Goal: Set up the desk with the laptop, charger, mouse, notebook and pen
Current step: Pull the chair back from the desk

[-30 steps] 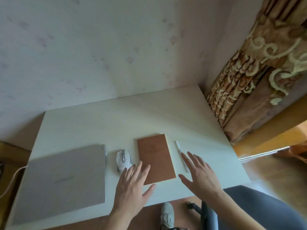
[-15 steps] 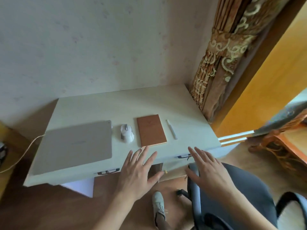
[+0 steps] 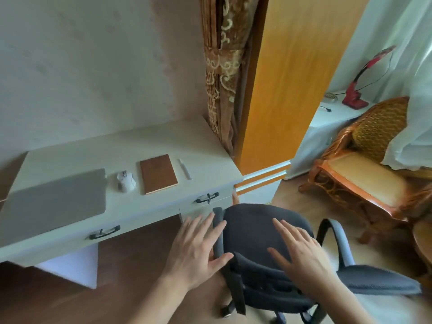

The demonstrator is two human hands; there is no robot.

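Observation:
On the pale desk point(image 3: 145, 146) lie, left to right, a closed grey laptop point(image 3: 53, 202), a white mouse point(image 3: 125, 181), a brown notebook point(image 3: 159, 173) and a white pen point(image 3: 184, 169). The charger cable is not visible now. My left hand point(image 3: 197, 251) hovers open, fingers spread, over the left armrest of a dark office chair point(image 3: 259, 230). My right hand point(image 3: 304, 256) is open too, held above the chair's seat. Both hands are well off the desk and hold nothing.
The desk front has two drawers with black handles point(image 3: 207, 198). A patterned curtain point(image 3: 222, 73) and an orange wooden panel point(image 3: 287, 78) stand right of the desk. A rattan chair point(image 3: 364, 164) and a red lamp point(image 3: 355, 94) are at the far right.
The view has pulled back and swung right, away from the desk. Both hands left the desktop and now hover over the office chair. The desk items have not moved.

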